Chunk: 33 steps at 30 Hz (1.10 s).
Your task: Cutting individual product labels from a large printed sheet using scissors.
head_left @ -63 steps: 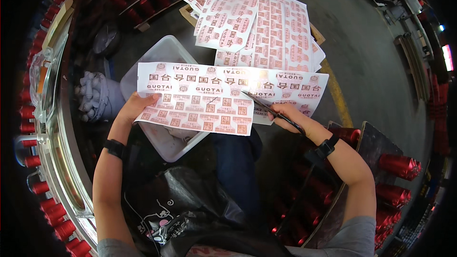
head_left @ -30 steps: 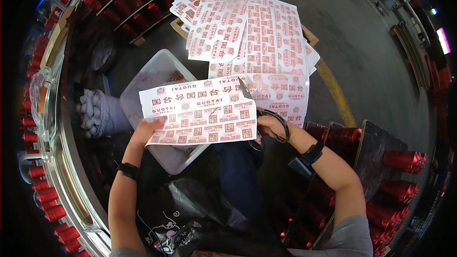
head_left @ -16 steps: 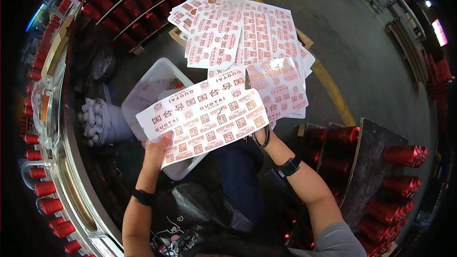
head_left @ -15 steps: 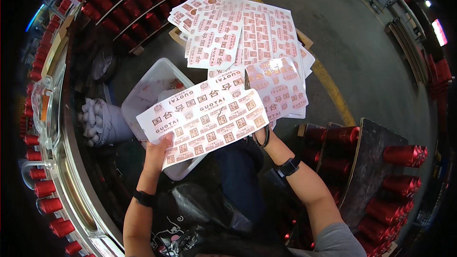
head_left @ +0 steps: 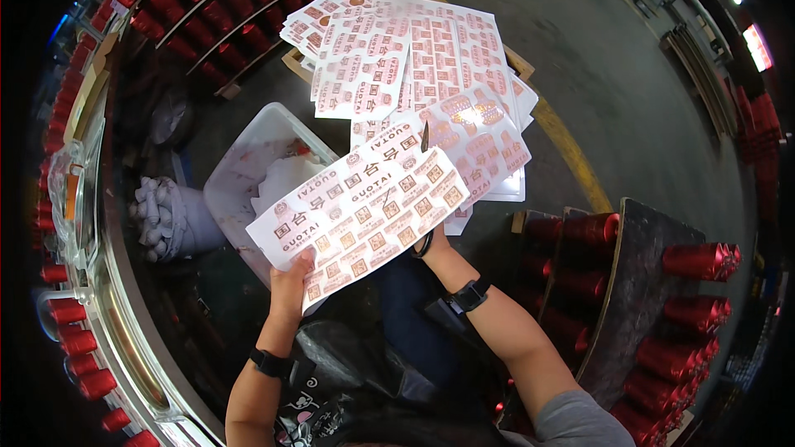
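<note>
Two hands gripping one label sheet [head_left: 364,211] above the tub [head_left: 248,174]: left hand [head_left: 290,281] pinching the lower corner, right hand [head_left: 431,242] closed under the edge with scissors [head_left: 424,139]. Risking sagging, miscutting.

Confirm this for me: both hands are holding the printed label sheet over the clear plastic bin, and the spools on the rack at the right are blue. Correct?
Not quite. The head view shows the spools on the rack at the right are red, not blue. The rest holds: the left hand and right hand hold the printed label sheet over the clear plastic bin.
</note>
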Available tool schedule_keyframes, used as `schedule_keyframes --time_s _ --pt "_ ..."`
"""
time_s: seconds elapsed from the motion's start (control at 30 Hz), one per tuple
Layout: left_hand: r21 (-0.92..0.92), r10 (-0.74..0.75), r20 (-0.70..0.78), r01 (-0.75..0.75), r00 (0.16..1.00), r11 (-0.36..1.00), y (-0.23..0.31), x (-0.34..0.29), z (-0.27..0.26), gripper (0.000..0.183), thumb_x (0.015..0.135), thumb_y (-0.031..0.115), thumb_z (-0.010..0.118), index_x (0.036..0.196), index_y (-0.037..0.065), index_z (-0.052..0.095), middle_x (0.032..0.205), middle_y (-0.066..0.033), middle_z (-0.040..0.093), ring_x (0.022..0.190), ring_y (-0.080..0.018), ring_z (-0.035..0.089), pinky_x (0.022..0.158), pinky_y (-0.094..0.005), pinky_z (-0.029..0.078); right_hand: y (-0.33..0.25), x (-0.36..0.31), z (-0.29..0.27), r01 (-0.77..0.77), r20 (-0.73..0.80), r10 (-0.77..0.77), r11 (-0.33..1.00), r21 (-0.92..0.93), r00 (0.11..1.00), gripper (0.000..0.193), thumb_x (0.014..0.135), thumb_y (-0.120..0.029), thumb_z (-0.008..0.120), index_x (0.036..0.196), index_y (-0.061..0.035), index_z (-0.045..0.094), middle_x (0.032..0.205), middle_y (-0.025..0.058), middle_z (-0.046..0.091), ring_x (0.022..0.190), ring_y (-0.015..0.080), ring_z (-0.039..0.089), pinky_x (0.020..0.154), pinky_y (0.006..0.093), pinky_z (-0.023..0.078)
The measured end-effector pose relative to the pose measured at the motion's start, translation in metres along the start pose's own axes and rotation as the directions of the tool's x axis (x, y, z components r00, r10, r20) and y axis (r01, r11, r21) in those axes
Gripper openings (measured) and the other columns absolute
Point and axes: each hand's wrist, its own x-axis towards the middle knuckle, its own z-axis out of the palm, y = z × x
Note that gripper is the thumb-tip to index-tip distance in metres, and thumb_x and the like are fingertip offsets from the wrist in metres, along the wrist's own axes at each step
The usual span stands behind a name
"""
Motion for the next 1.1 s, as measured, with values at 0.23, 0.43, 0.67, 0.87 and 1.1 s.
schedule_keyframes --time_s 0.23,0.43,0.67,0.87,1.1 --pt "-0.056 -0.042 -0.023 0.041 0.999 0.998 -0.013 -0.002 0.000 0.034 0.091 0.002 0.059 0.124 -0.006 0.051 0.113 -0.0112 0.061 0.097 -0.0173 0.061 0.085 -0.0296 0.052 -0.027 0.011 0.029 -0.371 -0.116 0.628 0.587 0.719 0.769 0.060 0.098 -0.052 0.038 0.139 -0.0083 0.037 0.137 0.0107 0.047 0.121 0.0258 0.049 0.098 0.0396 0.047" --pt "-0.033 -0.038 -0.040 0.036 0.998 0.999 -0.008 0.007 0.008 0.033 0.091 0.003 0.060 0.122 -0.006 0.053 0.112 -0.0118 0.062 0.097 -0.0174 0.061 0.084 -0.0301 0.052 0.002 0.015 -0.027 -0.208 0.002 0.222 0.912 0.353 0.975 0.045 0.100 -0.027 0.048 0.137 -0.0047 0.036 0.137 0.0111 0.045 0.121 0.0224 0.048 0.097 0.0372 0.047" --pt "0.055 -0.013 0.010 0.013 1.000 0.998 0.006 0.014 -0.030 0.028 0.090 0.002 0.060 0.117 -0.006 0.057 0.106 -0.0110 0.065 0.089 -0.0162 0.064 0.077 -0.0284 0.054 -0.113 0.012 -0.007 -0.680 0.179 0.674 0.733 -0.034 0.717 0.037 0.092 -0.032 0.060 0.113 -0.0020 0.055 0.091 0.0110 0.064 0.072 0.0200 0.064 0.067 0.0364 0.054" --pt "0.137 -0.020 0.033 0.016 0.999 0.990 0.013 0.005 -0.063 0.028 0.090 0.003 0.060 0.117 -0.006 0.057 0.106 -0.0110 0.065 0.091 -0.0167 0.064 0.079 -0.0293 0.054 -0.131 0.006 0.004 -0.735 0.339 0.708 0.675 -0.065 0.620 0.033 0.092 -0.032 0.057 0.110 -0.0032 0.055 0.078 0.0094 0.062 0.060 0.0199 0.062 0.056 0.0369 0.055" --pt "0.155 -0.078 0.083 0.065 0.994 0.986 0.008 0.010 -0.051 0.029 0.090 0.003 0.061 0.118 -0.005 0.057 0.107 -0.0108 0.065 0.091 -0.0163 0.063 0.079 -0.0295 0.054 -0.104 0.033 -0.051 -0.677 0.288 0.696 0.714 -0.180 0.658 0.038 0.095 -0.030 0.051 0.117 0.0005 0.055 0.087 0.0092 0.064 0.057 0.0149 0.059 0.056 0.0309 0.053"
